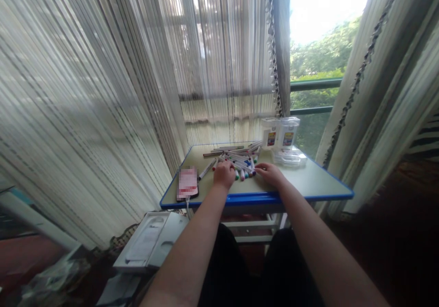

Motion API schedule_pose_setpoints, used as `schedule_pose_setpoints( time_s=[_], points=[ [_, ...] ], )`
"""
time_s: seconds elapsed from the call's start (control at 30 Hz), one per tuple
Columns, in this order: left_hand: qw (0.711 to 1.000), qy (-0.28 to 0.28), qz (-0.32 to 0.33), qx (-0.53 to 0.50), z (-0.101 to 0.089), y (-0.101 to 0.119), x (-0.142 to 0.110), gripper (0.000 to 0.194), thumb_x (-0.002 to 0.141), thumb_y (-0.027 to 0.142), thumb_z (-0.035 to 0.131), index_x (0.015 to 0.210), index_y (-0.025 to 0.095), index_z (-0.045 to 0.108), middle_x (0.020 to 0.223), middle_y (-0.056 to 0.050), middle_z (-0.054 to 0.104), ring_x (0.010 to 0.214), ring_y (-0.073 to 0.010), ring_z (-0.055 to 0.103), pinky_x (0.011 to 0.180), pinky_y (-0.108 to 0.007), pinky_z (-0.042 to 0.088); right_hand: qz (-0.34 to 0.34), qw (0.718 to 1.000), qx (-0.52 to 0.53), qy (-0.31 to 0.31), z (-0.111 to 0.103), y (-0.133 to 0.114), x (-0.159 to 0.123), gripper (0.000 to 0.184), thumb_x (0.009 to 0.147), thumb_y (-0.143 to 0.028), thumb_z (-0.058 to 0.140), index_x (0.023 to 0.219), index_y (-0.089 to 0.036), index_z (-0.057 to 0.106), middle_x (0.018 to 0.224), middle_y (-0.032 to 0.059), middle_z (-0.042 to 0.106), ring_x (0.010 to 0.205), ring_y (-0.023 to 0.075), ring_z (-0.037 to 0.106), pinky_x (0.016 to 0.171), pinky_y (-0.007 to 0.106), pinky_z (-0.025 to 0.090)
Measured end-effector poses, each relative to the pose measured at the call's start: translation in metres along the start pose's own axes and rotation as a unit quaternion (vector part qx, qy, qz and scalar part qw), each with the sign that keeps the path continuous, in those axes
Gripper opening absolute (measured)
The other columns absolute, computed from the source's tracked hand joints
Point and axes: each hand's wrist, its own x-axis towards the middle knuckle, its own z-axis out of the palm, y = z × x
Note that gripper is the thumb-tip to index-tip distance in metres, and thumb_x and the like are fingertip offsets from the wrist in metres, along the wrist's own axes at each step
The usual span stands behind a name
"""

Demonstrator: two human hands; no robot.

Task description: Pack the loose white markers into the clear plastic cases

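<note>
A loose pile of white markers (240, 160) with coloured caps lies on the table, several of them crossing one another. My left hand (224, 174) rests at the pile's near left side. Its fingers are bent down over the markers, and what is under the fingertips is hidden. From the right, my right hand (272, 175) reaches to the pile's edge, fingers stretched out and a little apart. Its fingertips are beside a marker with a purple cap (254, 171); whether they touch it I cannot tell.
Two clear plastic cases (288, 134) stand upright at the back right, another clear case (290, 157) lying before them. A phone (187, 183) with a cable lies on the left of the blue-edged table (308, 186). An open white box (151, 240) sits lower left. Curtains (219, 69) hang behind.
</note>
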Motion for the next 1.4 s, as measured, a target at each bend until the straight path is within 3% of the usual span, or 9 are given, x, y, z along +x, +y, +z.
schedule_pose_setpoints(
  time_s=[0.73, 1.17, 1.3, 1.4],
  points=[
    [0.999, -0.020, 0.013, 0.026, 0.001, 0.001, -0.002, 0.021, 0.079, 0.012, 0.047, 0.082, 0.016, 0.068, 0.087, -0.008, 0.068, 0.094, -0.0199, 0.059, 0.089, -0.031, 0.045, 0.006, 1.000, -0.001, 0.009, 0.002, 0.002, -0.001, 0.027, 0.082, -0.032, 0.055, 0.098, -0.018, 0.071, 0.097, 0.0074, 0.073, 0.089, 0.0194, 0.066, 0.080, 0.029, 0.047],
    [0.999, -0.012, 0.024, 0.030, 0.000, 0.005, -0.003, 0.019, 0.080, 0.012, 0.047, 0.082, 0.015, 0.066, 0.088, -0.009, 0.068, 0.095, -0.0218, 0.058, 0.088, -0.032, 0.045, -0.024, 1.000, -0.009, 0.008, 0.001, 0.005, -0.004, 0.027, 0.080, -0.034, 0.055, 0.093, -0.018, 0.072, 0.091, 0.0072, 0.073, 0.084, 0.0207, 0.067, 0.078, 0.031, 0.049],
    [1.000, 0.008, -0.007, -0.002, -0.002, 0.014, 0.007, 0.017, 0.079, 0.014, 0.049, 0.087, 0.016, 0.065, 0.092, -0.010, 0.068, 0.094, -0.0221, 0.059, 0.086, -0.033, 0.045, -0.047, 0.999, -0.017, 0.018, 0.008, 0.006, -0.006, 0.028, 0.079, -0.035, 0.053, 0.092, -0.019, 0.071, 0.090, 0.0081, 0.073, 0.084, 0.0224, 0.067, 0.079, 0.034, 0.050],
    [0.998, -0.006, -0.043, -0.056, -0.004, 0.025, 0.029, 0.015, 0.080, 0.019, 0.050, 0.088, 0.017, 0.063, 0.088, -0.008, 0.068, 0.083, -0.0202, 0.062, 0.077, -0.031, 0.046, -0.057, 0.996, -0.020, 0.073, 0.013, 0.007, -0.004, 0.030, 0.078, -0.034, 0.051, 0.096, -0.017, 0.069, 0.093, 0.0098, 0.071, 0.086, 0.0238, 0.066, 0.079, 0.037, 0.051]
  ],
)
